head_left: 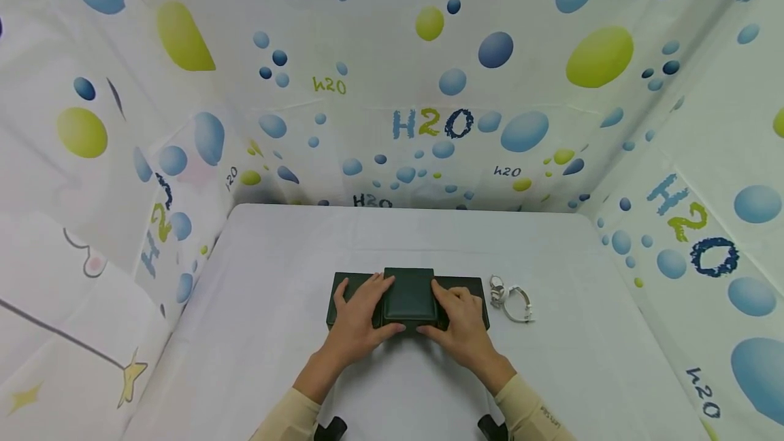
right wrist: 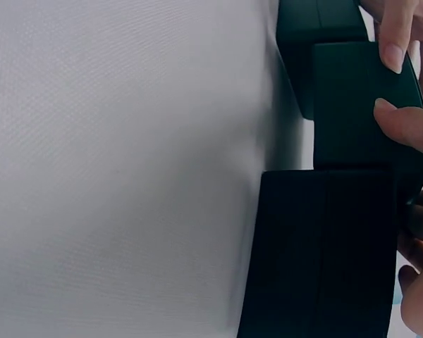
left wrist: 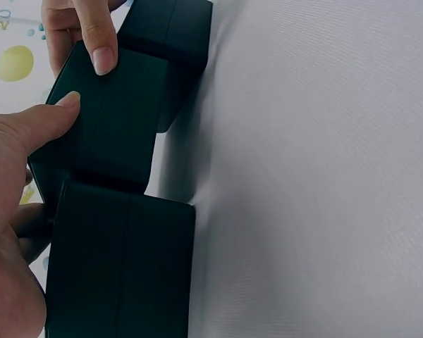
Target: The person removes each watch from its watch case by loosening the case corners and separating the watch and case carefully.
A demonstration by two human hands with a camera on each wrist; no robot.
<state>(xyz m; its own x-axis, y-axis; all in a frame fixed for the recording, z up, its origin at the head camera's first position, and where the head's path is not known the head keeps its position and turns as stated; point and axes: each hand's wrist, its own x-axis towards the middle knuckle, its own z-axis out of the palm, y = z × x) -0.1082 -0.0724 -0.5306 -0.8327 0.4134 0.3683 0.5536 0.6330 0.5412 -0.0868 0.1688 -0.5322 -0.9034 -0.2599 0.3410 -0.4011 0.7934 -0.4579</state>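
Observation:
Three dark green boxes, each with a thin seam round its side, stand in a row. Both hands hold the middle box (head_left: 410,295), which sits higher than its neighbours; a gap shows below it in the wrist views. My left hand (head_left: 357,325) has its thumb on the front face and fingers over the left side. Mirroring it, my right hand (head_left: 463,327) grips from the right, thumb also on the front. The left box (left wrist: 123,267) and the right box (right wrist: 321,253) stand on the table. Whether the middle box rests on them I cannot tell.
Two silver watch-like bands, one crumpled (head_left: 497,290) and one looped (head_left: 518,305), lie just right of the boxes. White cloth covers the table (head_left: 275,257). Patterned curtains (head_left: 367,87) hang behind and along both sides.

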